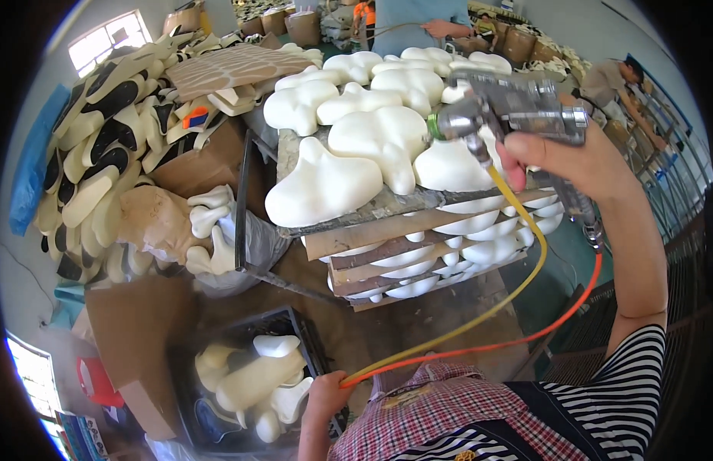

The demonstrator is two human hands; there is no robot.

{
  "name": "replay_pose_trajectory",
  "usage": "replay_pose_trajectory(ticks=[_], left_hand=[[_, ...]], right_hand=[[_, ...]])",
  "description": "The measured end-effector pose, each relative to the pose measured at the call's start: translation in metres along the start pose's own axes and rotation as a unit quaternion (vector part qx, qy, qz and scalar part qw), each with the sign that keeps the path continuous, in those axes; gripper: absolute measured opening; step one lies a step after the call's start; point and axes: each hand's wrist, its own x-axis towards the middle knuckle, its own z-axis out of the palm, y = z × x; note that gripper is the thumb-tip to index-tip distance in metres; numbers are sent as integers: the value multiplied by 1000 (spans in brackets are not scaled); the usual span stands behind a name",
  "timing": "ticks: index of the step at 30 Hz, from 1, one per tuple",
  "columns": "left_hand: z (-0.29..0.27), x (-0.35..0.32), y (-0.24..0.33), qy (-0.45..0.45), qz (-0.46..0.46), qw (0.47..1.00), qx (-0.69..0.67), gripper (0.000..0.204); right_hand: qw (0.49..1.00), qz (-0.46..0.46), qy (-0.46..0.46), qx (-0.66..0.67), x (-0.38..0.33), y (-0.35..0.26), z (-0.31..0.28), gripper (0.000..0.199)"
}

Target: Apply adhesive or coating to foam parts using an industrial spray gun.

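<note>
My right hand [556, 157] is wrapped round the handle of a metal spray gun [537, 115], raised over the right part of a stack. Low in the middle, my left hand [325, 396] is closed round a yellow hose [479, 326] and an orange hose [495, 346], which both run up to the gun. White foam bicycle-saddle pads [322, 184] lie in rows on the stack's top board [395, 205]. The gun's nozzle points left, above the pads. Part of one pad is hidden behind the gun and my hand.
More boards [372, 240] with pads between them lie below. A black crate [314, 338] of foam pieces stands at lower left, near a metal frame [243, 200]. Foam parts [103, 192] are heaped at left. One person [418, 31] stands behind the stack; another [610, 81] bends at right.
</note>
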Motion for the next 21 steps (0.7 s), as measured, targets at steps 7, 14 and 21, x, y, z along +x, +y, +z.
replay_pose_trajectory(ticks=[7, 14, 21], left_hand=[[-11, 4, 1, -35, 10, 999, 3, 23], [-5, 9, -4, -67, 35, 997, 26, 24], [-11, 12, -1, -76, 23, 997, 11, 27]], right_hand=[[996, 91, 12, -6, -15, -24, 17, 49], [999, 36, 20, 13, -28, -26, 16, 25], [998, 23, 32, 50, -40, -36, 20, 29]])
